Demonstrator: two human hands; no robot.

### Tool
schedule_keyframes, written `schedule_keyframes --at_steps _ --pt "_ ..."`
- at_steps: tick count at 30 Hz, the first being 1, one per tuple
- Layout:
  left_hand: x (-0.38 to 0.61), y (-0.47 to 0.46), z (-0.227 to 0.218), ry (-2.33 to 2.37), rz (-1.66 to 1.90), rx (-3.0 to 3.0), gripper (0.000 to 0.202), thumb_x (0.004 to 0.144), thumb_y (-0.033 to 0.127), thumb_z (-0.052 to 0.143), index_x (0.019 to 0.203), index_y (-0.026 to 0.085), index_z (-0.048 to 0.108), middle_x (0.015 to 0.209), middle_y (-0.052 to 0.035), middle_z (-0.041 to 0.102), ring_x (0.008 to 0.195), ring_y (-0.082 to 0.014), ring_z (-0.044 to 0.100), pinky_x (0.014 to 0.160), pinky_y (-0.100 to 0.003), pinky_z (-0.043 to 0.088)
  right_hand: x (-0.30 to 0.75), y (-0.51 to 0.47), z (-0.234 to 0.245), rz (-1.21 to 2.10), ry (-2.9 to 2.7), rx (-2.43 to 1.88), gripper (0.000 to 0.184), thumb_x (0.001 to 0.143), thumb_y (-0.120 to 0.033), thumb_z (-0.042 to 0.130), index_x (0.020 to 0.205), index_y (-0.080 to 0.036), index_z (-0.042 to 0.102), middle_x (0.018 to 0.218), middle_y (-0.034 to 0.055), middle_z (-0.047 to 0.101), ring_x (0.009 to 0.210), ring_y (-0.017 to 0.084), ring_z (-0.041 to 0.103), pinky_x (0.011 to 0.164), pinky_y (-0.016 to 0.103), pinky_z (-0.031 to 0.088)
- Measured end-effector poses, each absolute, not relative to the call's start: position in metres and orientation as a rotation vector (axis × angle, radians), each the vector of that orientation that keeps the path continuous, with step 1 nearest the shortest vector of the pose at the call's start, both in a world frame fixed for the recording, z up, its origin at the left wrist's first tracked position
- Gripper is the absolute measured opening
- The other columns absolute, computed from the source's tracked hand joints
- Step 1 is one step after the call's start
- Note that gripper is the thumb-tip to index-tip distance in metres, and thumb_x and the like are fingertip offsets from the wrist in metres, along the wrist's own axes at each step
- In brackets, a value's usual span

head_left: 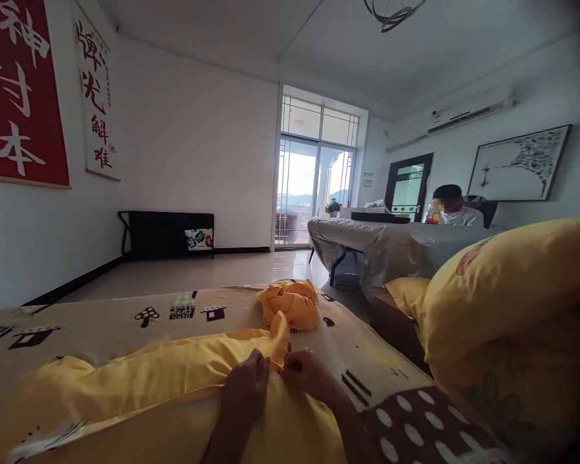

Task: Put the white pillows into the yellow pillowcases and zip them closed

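Observation:
A long yellow fabric cover lies across the bed in front of me, over a cream sheet printed with small houses and mushrooms. My left hand and my right hand sit close together at the cover's edge, each pinching the fabric. Between the fingers I cannot make out whether a zipper or a seam is held. A bunched yellow cloth lies just beyond my hands.
A big yellow pillow rests at my right, on a brown spotted cloth. A covered table stands beyond the bed, with a person seated behind it. A black low rack stands by the far wall.

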State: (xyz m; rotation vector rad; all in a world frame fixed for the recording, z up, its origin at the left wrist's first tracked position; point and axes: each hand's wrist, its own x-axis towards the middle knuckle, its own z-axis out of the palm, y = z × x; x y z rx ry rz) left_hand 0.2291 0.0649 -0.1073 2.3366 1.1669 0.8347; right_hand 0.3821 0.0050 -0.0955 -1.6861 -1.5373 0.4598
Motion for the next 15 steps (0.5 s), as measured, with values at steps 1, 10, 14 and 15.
schedule_keyframes --at_steps 1,10,14,15 --pt "0.229 0.064 -0.107 1.16 0.824 2.341 0.023 0.09 0.034 0.039 0.076 0.021 0.051 0.072 -0.0031 0.067 0.071 -0.0184 0.064 0.059 -0.025 0.031 0.383 0.005 -0.095 0.476 -1.534 -1.662 0.017 0.065 -0.017 0.054 0.049 -0.015 0.047 0.049 -0.0059 0.038 0.054 0.007 0.033 0.051 0.021 0.024" --pt "0.233 0.059 -0.106 1.226 0.774 2.374 0.028 0.091 0.033 0.037 0.075 0.02 0.057 0.075 -0.0048 0.07 0.073 -0.0186 0.065 0.058 -0.027 0.028 0.368 0.003 -0.086 0.364 -1.641 -1.727 0.024 0.074 -0.022 0.051 0.051 -0.014 0.05 0.048 -0.0044 0.044 0.053 0.008 0.033 0.051 0.023 0.023" --pt "0.233 0.058 -0.105 1.233 0.75 2.383 0.028 0.091 0.031 0.036 0.077 0.02 0.058 0.078 -0.0047 0.071 0.075 -0.0171 0.065 0.059 -0.026 0.03 0.358 0.009 -0.099 0.243 -1.739 -1.818 0.033 0.078 -0.025 0.048 0.047 -0.014 0.049 0.046 -0.0041 0.041 0.051 0.007 0.028 0.051 0.024 0.02" --pt "0.233 0.058 -0.105 1.237 0.737 2.394 0.028 0.091 0.031 0.036 0.078 0.02 0.058 0.079 -0.0047 0.071 0.075 -0.0169 0.065 0.059 -0.026 0.03 0.358 0.011 -0.103 0.214 -1.723 -1.859 0.032 0.078 -0.024 0.048 0.047 -0.014 0.05 0.046 -0.0034 0.043 0.051 0.007 0.029 0.051 0.024 0.02"
